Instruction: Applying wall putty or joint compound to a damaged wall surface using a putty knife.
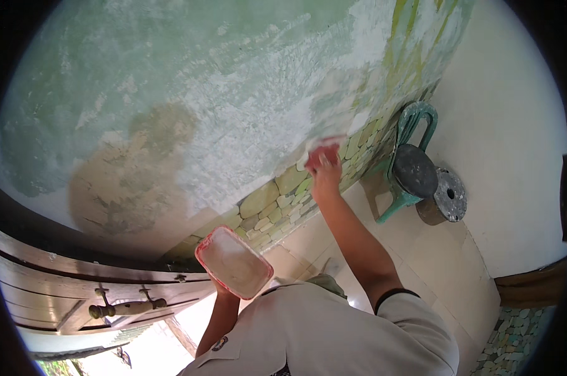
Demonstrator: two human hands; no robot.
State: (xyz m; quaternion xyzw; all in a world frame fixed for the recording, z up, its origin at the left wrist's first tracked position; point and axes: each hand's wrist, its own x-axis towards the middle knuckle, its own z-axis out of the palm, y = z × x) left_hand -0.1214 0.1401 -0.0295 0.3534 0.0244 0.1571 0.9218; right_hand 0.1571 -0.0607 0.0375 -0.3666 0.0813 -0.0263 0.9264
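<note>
My right hand (pixel 325 177) grips a red putty spreader (pixel 323 155). The spreader is against the wall (pixel 233 131), just above the band of stone cladding, with a white smear along its far edge; it is slightly blurred. From below, my left hand (pixel 225 292) supports a red-rimmed rectangular tub (pixel 209 240) close to my body. Pale, smooth putty (pixel 236 263) coats the inside of the tub. Most of the left fingers are hidden under it. Patchy white putty covers much of the green wall, with yellow-green streaks at the upper right.
A green plastic chair (pixel 419 119) stands in the right corner, with a dark round lid or bucket (pixel 414 172) on it. Beside it is a paint-spattered round container (pixel 449 194). At lower left, a wooden door (pixel 39 276) has a handle (pixel 130 307). Tiled floor (pixel 440 269) lies below.
</note>
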